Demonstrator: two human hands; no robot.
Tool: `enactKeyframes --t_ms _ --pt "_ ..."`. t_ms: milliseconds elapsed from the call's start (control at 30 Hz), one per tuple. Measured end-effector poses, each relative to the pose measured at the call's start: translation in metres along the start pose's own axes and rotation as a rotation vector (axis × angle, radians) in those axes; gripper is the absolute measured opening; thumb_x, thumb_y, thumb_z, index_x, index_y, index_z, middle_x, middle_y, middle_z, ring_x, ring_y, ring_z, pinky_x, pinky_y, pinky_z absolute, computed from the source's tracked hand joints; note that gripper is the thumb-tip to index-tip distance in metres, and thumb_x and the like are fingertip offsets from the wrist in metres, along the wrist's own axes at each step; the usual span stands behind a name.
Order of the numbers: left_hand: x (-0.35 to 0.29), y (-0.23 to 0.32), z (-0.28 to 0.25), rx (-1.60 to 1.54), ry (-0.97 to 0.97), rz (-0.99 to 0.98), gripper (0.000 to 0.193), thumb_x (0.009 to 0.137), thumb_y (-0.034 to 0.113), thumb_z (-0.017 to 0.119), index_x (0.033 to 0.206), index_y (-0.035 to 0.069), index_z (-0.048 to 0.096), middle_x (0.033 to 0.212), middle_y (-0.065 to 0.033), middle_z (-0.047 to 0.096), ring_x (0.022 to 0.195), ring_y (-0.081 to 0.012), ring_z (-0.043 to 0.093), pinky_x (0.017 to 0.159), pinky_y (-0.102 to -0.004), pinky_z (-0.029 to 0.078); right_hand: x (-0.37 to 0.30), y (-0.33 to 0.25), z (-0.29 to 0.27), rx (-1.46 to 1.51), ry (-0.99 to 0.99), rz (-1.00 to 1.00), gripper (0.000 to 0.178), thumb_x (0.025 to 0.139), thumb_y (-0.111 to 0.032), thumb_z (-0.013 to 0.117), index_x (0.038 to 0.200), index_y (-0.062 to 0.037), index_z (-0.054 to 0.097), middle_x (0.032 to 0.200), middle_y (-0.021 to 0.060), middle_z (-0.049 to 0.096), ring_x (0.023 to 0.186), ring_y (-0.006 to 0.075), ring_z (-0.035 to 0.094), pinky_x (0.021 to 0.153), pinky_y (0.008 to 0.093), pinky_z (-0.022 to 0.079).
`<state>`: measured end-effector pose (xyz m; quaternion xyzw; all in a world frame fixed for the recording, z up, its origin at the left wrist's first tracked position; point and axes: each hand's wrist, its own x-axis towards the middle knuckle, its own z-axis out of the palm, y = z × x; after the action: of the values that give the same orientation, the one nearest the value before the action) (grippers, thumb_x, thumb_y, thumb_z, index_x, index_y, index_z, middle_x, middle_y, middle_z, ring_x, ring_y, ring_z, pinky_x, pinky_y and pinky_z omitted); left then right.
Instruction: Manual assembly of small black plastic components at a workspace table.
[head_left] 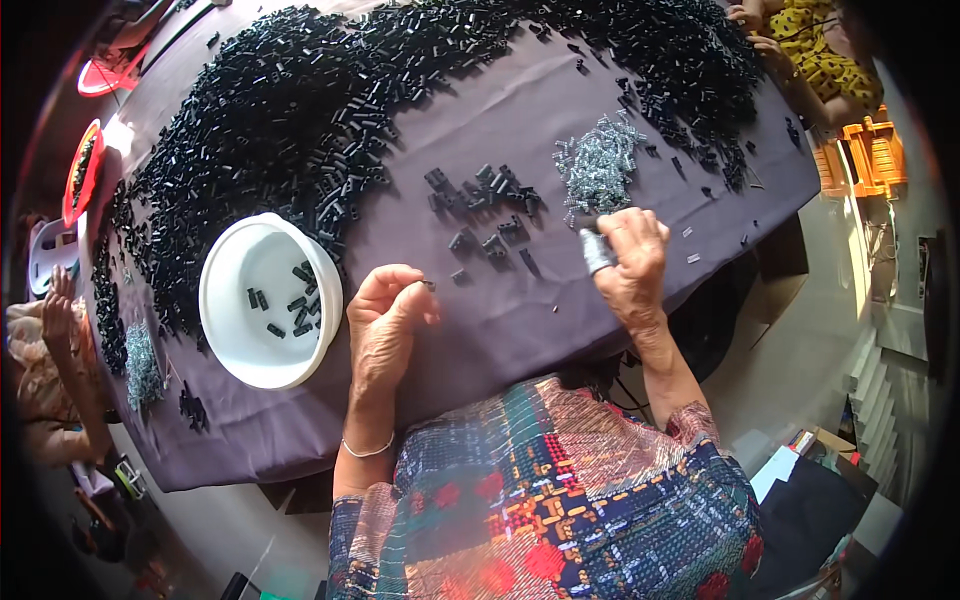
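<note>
My left hand (385, 315) is closed in a pinch, with a small dark piece (429, 285) showing at its fingertips. Just right of the white bowl (213, 335), it hovers over the cloth. My right hand (632, 262) is curled at the near edge of a heap of small shiny silvery pieces (602, 165). One of its fingers has a grey wrap (598, 250); what the fingertips hold, if anything, is hidden. Between and beyond my hands lies a loose group of small black cylindrical pieces (495, 190). Several like them rest in the bowl.
A large mound of black pieces (270, 120) spreads across the far side of the purple-grey tablecloth (480, 100). A second silvery heap (143, 370) sits at the left edge. Other people's hands show at left (58, 310) and top right (765, 45). An orange plastic chair (875, 155) stands right.
</note>
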<state>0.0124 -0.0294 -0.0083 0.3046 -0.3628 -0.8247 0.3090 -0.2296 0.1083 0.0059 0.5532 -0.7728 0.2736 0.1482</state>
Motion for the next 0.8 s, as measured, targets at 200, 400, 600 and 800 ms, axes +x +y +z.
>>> enactKeyframes --t_ms 200,400,600,800 --pt "0.002 -0.001 0.002 -0.039 -0.047 -0.005 0.012 0.088 0.005 0.065 0.099 0.002 0.059 0.087 -0.0072 0.065 0.071 -0.0151 0.063 0.065 -0.0266 0.052 0.0 0.001 0.018 -0.132 -0.032 0.086 0.019 0.068 -0.019 0.073 0.083 -0.0116 0.064 0.082 -0.0005 0.055 0.085 0.0192 0.053 0.081 0.0386 0.033" --pt "0.002 0.002 0.001 -0.025 -0.007 -0.028 0.011 0.088 0.003 0.064 0.098 0.001 0.06 0.089 -0.0077 0.065 0.074 -0.0158 0.064 0.066 -0.0269 0.053 0.001 -0.003 0.027 -0.189 -0.03 0.127 0.015 0.07 -0.021 0.071 0.081 -0.0132 0.064 0.08 -0.0011 0.054 0.084 0.0187 0.052 0.08 0.0399 0.032" --pt "-0.004 0.007 0.009 0.173 0.111 -0.123 0.02 0.084 0.004 0.065 0.103 -0.001 0.063 0.083 -0.0079 0.067 0.071 -0.0128 0.064 0.066 -0.0241 0.052 0.002 -0.008 0.01 -0.124 -0.026 0.058 0.014 0.07 -0.015 0.069 0.081 -0.0108 0.061 0.083 0.0007 0.058 0.085 0.02 0.055 0.084 0.0391 0.035" --pt "-0.004 0.002 0.012 0.148 0.009 -0.067 0.017 0.082 0.002 0.069 0.098 -0.002 0.064 0.084 -0.0101 0.068 0.075 -0.0148 0.065 0.067 -0.0256 0.053 0.026 -0.056 -0.017 0.388 -0.197 -0.186 0.022 0.068 -0.005 0.073 0.088 -0.0038 0.064 0.085 0.0071 0.062 0.08 0.026 0.058 0.082 0.0382 0.041"
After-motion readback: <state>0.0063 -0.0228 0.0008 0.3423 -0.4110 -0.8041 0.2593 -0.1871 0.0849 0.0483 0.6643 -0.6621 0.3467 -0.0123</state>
